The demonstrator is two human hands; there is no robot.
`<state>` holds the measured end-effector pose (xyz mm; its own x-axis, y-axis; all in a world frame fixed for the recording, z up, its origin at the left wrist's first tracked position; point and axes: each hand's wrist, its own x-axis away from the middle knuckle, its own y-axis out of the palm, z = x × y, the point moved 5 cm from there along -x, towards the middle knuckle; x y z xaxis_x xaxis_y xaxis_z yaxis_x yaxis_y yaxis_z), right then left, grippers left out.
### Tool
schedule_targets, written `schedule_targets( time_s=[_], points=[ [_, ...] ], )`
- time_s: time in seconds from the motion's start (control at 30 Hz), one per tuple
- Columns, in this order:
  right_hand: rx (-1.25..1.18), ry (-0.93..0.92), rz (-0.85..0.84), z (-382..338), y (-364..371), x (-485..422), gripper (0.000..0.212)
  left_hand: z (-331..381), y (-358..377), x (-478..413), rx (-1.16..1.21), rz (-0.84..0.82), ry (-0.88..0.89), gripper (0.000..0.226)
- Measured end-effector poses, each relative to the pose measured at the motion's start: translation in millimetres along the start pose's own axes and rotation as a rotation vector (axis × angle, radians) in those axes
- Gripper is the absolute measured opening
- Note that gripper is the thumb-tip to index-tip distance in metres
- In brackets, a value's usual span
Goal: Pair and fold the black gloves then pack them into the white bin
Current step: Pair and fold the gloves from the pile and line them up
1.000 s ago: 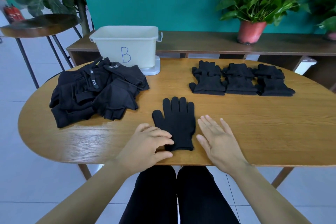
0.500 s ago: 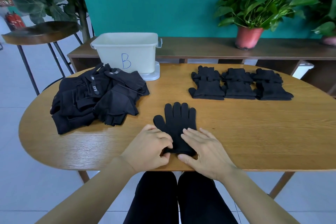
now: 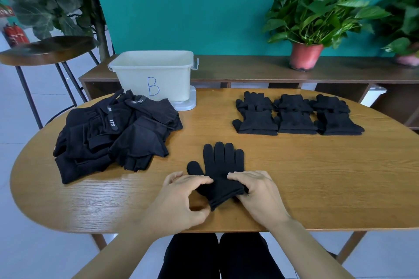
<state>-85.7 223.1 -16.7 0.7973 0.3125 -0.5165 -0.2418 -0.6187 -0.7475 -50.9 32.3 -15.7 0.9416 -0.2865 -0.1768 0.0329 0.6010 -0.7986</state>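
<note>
A black knit glove pair (image 3: pixel 221 165) lies stacked near the table's front edge, fingers pointing away from me. My left hand (image 3: pixel 181 199) pinches the cuff's left side and my right hand (image 3: pixel 256 192) pinches its right side; the cuff end is lifted off the wood. Three folded black glove pairs (image 3: pixel 297 118) sit in a row at the back right. The white bin (image 3: pixel 156 75), marked B, stands at the back left on its lid.
A heap of black fingerless gloves (image 3: pixel 113 133) covers the table's left side. The oval wooden table (image 3: pixel 317 176) has its front edge just under my wrists. Behind it runs a low shelf with a potted plant (image 3: pixel 306 52). A stool (image 3: pixel 47 50) stands at far left.
My right hand came from flat on the table onto the glove. Both hands went from resting on the cuff to pinching it, and the cuff end has risen off the table.
</note>
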Motion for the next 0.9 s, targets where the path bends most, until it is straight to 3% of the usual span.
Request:
schedule_targets(
  time_s=[0.2,0.3,0.43,0.67,0.77,0.9],
  points=[
    [-0.174,0.219,0.005,12.3,1.2,-10.3,0.018,-3.3,9.1,-23.6,-0.002,0.303,-0.059,0.032],
    [-0.236,0.367,0.026,19.4,6.6,-21.9,0.039,-10.2,13.0,-37.3,0.083,0.406,-0.141,0.031],
    [-0.073,0.386,0.052,23.7,11.1,-32.6,0.046,-17.4,19.0,-49.3,0.116,0.462,-0.257,0.051],
    [0.365,0.334,0.119,24.2,15.1,-33.7,0.041,-17.8,18.8,-50.6,-0.177,0.419,-0.365,0.055],
    [0.446,0.346,0.124,28.2,4.5,-31.0,0.043,-12.9,16.9,-47.1,-0.239,0.468,-0.299,0.052],
    [0.403,0.259,0.141,21.4,-6.3,-23.0,0.044,3.5,17.7,-41.5,-0.331,0.461,-0.006,0.049]
  ],
)
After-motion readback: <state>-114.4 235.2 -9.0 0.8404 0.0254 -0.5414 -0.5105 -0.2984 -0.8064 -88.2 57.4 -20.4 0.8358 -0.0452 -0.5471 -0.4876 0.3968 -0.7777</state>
